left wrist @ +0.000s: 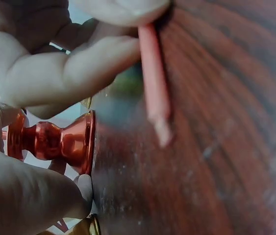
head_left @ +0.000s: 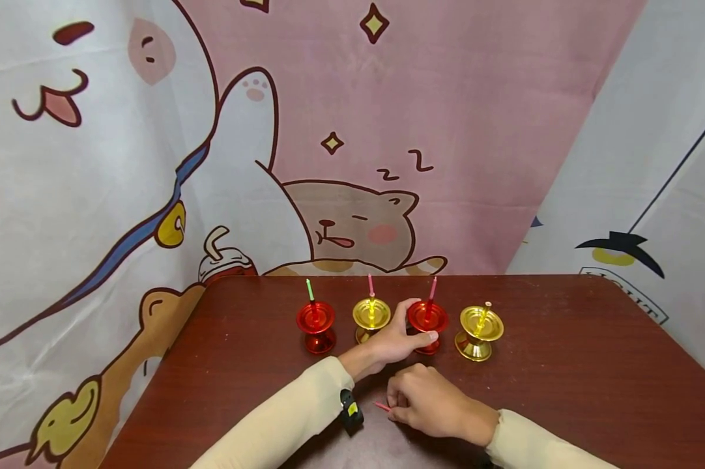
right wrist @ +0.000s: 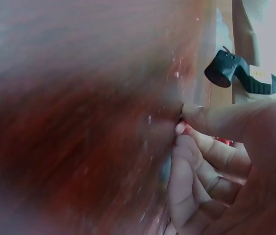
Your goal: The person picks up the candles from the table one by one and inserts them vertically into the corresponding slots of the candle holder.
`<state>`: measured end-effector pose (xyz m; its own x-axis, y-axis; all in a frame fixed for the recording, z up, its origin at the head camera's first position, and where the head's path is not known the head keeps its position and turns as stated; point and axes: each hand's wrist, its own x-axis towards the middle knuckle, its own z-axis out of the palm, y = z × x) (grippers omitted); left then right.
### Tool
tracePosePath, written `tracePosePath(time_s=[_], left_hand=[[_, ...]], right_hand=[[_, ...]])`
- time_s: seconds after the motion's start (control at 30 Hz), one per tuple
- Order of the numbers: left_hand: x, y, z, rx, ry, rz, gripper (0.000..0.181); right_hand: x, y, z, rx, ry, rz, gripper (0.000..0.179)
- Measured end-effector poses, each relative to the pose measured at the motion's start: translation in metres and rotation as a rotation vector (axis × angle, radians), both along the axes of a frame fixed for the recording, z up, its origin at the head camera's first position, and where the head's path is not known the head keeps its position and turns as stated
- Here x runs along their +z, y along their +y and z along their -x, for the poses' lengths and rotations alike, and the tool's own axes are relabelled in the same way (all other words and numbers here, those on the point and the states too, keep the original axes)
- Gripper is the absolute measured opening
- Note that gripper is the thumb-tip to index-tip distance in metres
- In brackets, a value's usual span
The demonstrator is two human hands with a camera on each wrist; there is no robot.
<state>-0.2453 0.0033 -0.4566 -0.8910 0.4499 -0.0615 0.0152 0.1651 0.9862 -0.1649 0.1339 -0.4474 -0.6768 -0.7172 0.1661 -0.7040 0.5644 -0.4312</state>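
My left hand (head_left: pixel 395 340) holds a shiny red candle holder (head_left: pixel 427 317), thumb in front and fingers behind its stem. A pink candle (head_left: pixel 434 288) stands upright in that holder. Nearer to me, my right hand (head_left: pixel 433 402) pinches a small pinkish-red candle (head_left: pixel 382 406) between thumb and fingertips, low over the table. In the left wrist view this candle (left wrist: pixel 153 73) points down past the thumb, its narrow tip exposed. The base of the red holder (left wrist: pixel 74 142) rests on the wood there. The right wrist view shows just the candle's end (right wrist: pixel 181 128) at the fingertips.
A gold holder (head_left: pixel 371 315) with a pink candle and a red holder (head_left: pixel 316 319) with a green candle stand to the left. Another gold holder (head_left: pixel 480 332) with a short pale candle stands right. The brown table (head_left: pixel 593 365) meets a cartoon-printed cloth (head_left: pixel 475 130) behind.
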Motion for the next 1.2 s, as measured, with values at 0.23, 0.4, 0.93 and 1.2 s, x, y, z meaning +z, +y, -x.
tracePosePath(time_s=[0.23,0.4,0.93,1.2], left_hand=[[0.002,0.002,-0.002,0.02,0.021,0.007,0.076],[0.004,0.004,-0.009,0.065,0.048,0.036,0.077],[0.01,-0.001,-0.034,0.081,0.034,0.038,0.082],[0.017,-0.001,-0.052,0.061,-0.035,0.089,0.064]], right_hand=[[0.003,0.016,0.003,0.036,-0.023,0.002,0.029],[0.002,0.03,0.004,0.022,-0.048,-0.003,0.029],[0.003,0.066,0.006,0.042,-0.096,0.011,0.029],[0.003,0.08,0.006,0.137,-0.085,0.025,0.027]])
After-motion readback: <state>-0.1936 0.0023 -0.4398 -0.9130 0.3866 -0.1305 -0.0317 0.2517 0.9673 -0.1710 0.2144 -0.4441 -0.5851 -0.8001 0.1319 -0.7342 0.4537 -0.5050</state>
